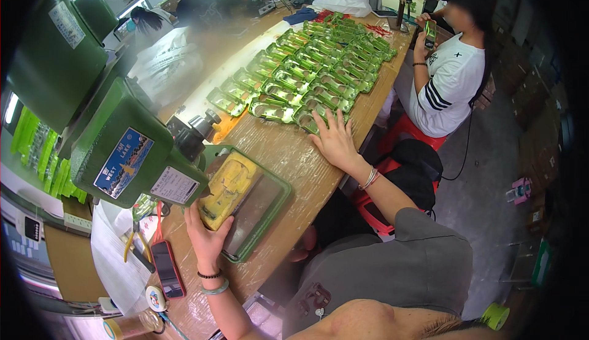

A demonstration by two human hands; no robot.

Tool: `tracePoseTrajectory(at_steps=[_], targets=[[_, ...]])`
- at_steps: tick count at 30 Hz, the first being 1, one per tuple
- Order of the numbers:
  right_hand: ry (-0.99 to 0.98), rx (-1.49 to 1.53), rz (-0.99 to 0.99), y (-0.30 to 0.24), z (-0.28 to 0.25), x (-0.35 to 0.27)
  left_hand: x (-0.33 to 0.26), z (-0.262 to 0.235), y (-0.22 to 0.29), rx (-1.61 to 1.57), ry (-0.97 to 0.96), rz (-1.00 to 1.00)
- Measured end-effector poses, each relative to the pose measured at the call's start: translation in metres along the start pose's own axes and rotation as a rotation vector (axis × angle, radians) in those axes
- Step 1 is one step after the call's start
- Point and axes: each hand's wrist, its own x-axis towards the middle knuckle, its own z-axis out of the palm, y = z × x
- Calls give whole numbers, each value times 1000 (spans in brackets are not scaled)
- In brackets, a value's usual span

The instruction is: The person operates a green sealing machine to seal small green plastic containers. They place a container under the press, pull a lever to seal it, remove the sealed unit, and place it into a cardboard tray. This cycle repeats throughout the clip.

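My left hand (207,234) grips the near end of a worn yellow block (228,189), thumb on one side and fingers on the other. The block sits on the green-rimmed base (270,217) of a green drill press (138,146), under its chuck (199,122). My right hand (337,140) reaches out with fingers spread, its fingertips at the nearest of the green plastic housings (307,118). Several rows of these open, shell-like housings cover the bench beyond. Whether my right fingertips press on that housing I cannot tell.
A phone (167,269) and yellow-handled pliers (136,245) lie left of my left wrist. White plastic bags (162,64) stand behind the drill press. At the right, a co-worker (445,76) sits holding a green part. A red stool (374,214) stands beside the bench (288,171).
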Motion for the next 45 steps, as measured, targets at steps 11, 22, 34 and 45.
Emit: tracePoseTrajectory(at_steps=[11, 22, 34, 45], targets=[[137, -4, -6, 60, 16, 32, 1, 4, -4, -11, 36, 44], [396, -98, -329, 170, 10, 77, -95, -108, 40, 126, 128, -80], [187, 1040, -607, -62, -46, -22, -535, 33, 43, -28, 549, -2003], [-687, 1419, -881, -134, -50, -79, -440, 41, 67, -591, 1672, -1344]])
